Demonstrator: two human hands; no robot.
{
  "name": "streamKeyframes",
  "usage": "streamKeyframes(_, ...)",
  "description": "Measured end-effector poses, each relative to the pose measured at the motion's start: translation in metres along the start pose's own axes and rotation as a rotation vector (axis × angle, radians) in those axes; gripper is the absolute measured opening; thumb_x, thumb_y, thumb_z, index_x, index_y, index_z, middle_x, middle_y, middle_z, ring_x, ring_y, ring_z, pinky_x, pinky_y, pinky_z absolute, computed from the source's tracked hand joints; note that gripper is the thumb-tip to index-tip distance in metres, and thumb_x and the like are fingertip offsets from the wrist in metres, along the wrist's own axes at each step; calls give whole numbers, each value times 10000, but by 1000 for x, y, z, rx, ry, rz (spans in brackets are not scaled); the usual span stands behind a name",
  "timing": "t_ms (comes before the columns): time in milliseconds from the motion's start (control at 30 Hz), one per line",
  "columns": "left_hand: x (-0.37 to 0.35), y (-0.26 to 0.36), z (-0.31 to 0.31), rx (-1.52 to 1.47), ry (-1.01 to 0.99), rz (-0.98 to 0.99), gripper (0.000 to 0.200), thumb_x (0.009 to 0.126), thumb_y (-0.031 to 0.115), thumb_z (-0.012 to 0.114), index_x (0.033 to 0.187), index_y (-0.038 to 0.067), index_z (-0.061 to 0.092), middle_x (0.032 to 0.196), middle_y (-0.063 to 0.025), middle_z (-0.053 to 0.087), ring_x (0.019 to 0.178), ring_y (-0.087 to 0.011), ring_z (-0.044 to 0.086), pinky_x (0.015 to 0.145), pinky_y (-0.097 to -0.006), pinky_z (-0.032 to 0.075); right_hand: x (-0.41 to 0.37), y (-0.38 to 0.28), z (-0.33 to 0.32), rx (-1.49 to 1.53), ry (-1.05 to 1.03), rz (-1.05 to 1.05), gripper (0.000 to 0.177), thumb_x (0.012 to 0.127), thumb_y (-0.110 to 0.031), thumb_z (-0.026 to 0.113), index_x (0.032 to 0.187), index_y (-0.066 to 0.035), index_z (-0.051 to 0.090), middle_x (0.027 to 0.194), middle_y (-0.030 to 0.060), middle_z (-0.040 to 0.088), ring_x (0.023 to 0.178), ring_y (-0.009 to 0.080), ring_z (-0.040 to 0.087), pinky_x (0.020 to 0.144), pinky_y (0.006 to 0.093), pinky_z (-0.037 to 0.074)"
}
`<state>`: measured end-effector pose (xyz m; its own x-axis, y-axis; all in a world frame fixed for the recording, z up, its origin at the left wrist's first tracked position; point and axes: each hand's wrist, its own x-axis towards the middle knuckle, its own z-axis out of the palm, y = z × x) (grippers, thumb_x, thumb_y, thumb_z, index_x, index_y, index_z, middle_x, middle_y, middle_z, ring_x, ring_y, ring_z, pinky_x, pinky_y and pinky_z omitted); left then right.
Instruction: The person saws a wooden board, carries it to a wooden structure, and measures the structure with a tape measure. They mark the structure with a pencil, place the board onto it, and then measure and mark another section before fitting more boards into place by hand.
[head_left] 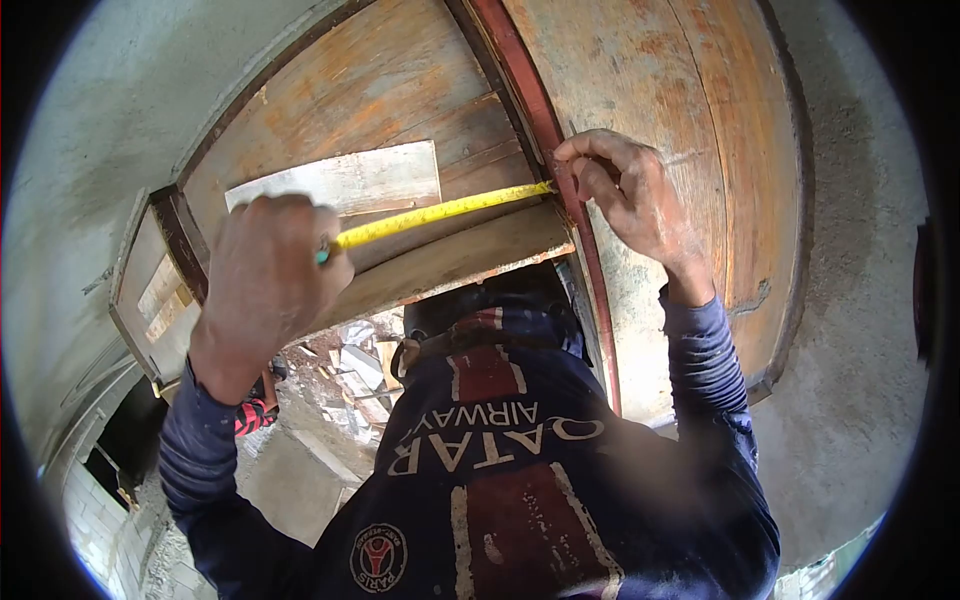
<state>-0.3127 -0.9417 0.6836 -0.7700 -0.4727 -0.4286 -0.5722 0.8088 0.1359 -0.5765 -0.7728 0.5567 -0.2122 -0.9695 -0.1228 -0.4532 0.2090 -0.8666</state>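
Observation:
My left hand (pixel 275 275) is closed around the body of a tape measure, mostly hidden by the fingers; a small teal bit shows at its edge. From it the yellow tape blade (pixel 440 212) runs rightward across a wooden recess. The blade's end meets a dark red wooden strip (pixel 545 115). Beside that end is my right hand (pixel 640 200), its fingers bent and apart, with the fingertips at the red strip and nothing visible held. Below the blade lies a wooden ledge (pixel 470 250) with a rough front edge.
Weathered wooden panels (pixel 650 90) stand on both sides of the red strip. A pale board piece (pixel 350 175) is on the left panel. Broken scraps (pixel 365 365) litter the floor below. A grey plastered wall (pixel 860 250) is at right. Part of another person in red and black (pixel 255 415) shows lower left.

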Motion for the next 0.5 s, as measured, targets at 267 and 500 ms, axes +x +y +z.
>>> streamKeyframes(267,-81,6,55,-756,246,-481,134,729,68,745,836,-7,713,732,-82,690,659,-131,653,631,-259,508,-15,-61,32,395,203,238,148,921,-107,591,992,19,626,727,68,636,628,99,611,590,253,486)
streamKeyframes(500,-19,65,111,-2214,530,-584,200,799,72,774,961,27,667,892,-57,698,806,-127,644,705,-248,503,-35,-105,108,386,20,19,531,874,-335,712,1209,34,530,1054,197,573,936,311,601,818,392,491)
